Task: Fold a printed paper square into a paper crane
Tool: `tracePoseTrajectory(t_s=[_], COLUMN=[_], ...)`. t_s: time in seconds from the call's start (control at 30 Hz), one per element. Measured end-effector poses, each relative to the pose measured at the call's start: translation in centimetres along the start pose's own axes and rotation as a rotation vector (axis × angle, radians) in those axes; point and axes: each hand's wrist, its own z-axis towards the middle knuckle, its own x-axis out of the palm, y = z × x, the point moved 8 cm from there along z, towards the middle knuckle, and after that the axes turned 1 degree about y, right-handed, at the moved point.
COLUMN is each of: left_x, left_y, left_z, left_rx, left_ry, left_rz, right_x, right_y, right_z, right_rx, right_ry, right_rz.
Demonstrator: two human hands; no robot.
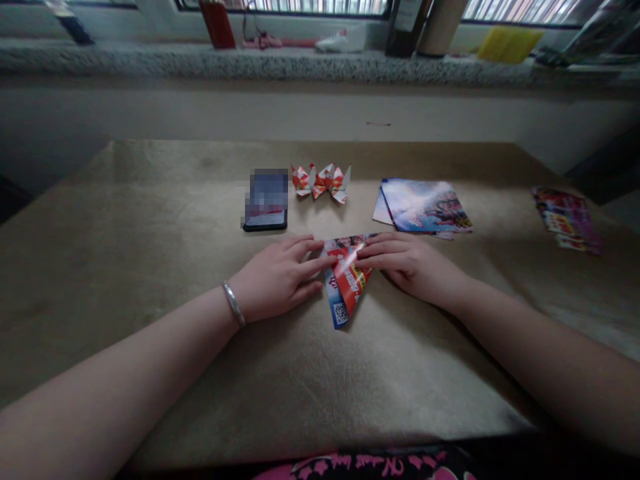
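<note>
A printed paper sheet (352, 283) lies before me on the table, partly folded, with a red flap lying over a blue side that carries a QR code. My left hand (283, 277) rests flat at its left edge, fingers spread, the index fingertip pressing on the paper. At the right edge, my right hand (415, 267) has its fingers closed on the upper right of the flap; its thumb is mostly hidden. Folded red-and-white origami pieces (323, 181) stand just beyond the sheet. Left of them lies a phone (267, 200) with a blurred screen.
On the gold-brown table (165, 227), a stack of printed sheets (427, 205) lies behind my right hand. More colourful paper pieces (567, 219) sit at the far right. Beyond the table, a stone windowsill (300, 63) holds a red container (217, 25) and a yellow block (509, 44).
</note>
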Motion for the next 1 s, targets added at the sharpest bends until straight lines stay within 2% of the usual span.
tracePoseTrajectory(t_s=[0.13, 0.27, 0.4, 0.57, 1.0], left_x=[0.0, -0.2, -0.2, -0.6, -0.9], left_y=[0.0, 0.0, -0.4, -1.0, -0.8], left_z=[0.0, -0.1, -0.2, -0.3, -0.1], left_rx=[-0.009, -0.01, 0.046, 0.099, 0.089], left_ry=[-0.011, -0.031, -0.023, -0.018, -0.102], left_rz=[0.005, -0.021, -0.063, -0.12, -0.114], right_x=[-0.3, -0.7, -0.9, -0.8, 0.1], right_y=[0.1, -0.2, -0.2, 0.3, 0.2], right_z=[0.1, 0.0, -0.2, -0.5, -0.5], right_rx=[0.01, 0.064, 0.041, -0.044, 0.004], right_ry=[-0.026, -0.031, 0.022, 0.106, 0.15], right_rz=[0.016, -0.057, -0.098, -0.041, 0.041])
